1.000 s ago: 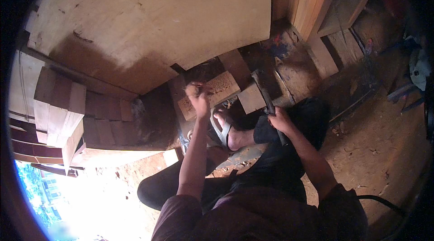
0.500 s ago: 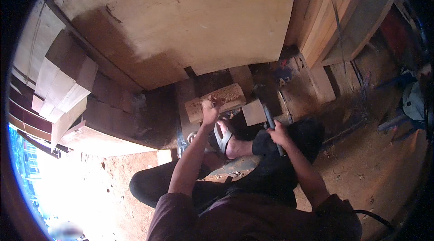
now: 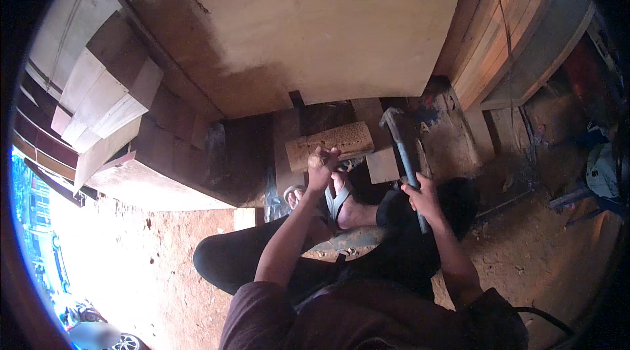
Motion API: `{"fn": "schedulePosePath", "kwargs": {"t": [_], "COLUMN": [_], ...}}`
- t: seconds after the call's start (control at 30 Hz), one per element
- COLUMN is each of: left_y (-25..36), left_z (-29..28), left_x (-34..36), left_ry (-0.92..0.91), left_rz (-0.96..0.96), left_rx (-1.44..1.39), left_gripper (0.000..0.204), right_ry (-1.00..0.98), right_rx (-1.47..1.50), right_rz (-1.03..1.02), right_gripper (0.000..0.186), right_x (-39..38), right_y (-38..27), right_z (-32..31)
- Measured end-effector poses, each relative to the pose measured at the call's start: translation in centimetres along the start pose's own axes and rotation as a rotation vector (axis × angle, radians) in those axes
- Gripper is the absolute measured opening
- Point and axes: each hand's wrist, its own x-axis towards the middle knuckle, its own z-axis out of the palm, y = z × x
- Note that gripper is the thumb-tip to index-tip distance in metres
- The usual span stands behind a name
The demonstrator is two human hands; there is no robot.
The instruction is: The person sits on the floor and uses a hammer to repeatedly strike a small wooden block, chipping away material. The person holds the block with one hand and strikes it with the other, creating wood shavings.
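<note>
In my right hand [image 3: 422, 196] is a hammer [image 3: 407, 160], gripped low on its long greyish handle. Its metal head points away from me, over the dark gap right of the wooden block. My left hand [image 3: 321, 163] is closed at the near edge of this thick block [image 3: 351, 140], whose top is rough and pitted. Whatever the left fingers pinch is too small to make out. Just below that hand is my sandalled foot [image 3: 341, 204]. A small flat piece of wood [image 3: 383, 165] lies between the block and the hammer.
A large plywood panel [image 3: 315, 28] stands in front of me. Stacked boards [image 3: 108, 97] are on the left, and long planks [image 3: 502, 35] lean at the right. A hanging cable [image 3: 505, 19] crosses those planks. Sandy ground [image 3: 177, 245] lies at lower left.
The view has shifted, carrying the scene rightward. My left hand has drawn back slightly from the block's top to its near edge. The hammer head has risen a little; the right hand keeps its grip.
</note>
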Motion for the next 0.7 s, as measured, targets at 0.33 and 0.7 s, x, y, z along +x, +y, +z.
{"fn": "schedulePosePath", "kwargs": {"t": [0.33,0.7], "left_y": [1.4,7.1], "left_z": [-0.1,1.7], "left_x": [0.7,3.8], "left_ry": [0.042,-0.042], "left_rz": [-0.010,0.189], "left_rx": [0.006,-0.003], "left_gripper": [0.017,0.014], "right_ry": [-0.131,-0.095], "right_rx": [-0.233,-0.116], "right_rz": [0.202,0.231], "right_gripper": [0.017,0.009], "right_x": [2.2,1.7], "right_y": [0.3,2.6], "right_z": [-1.2,-1.0]}}
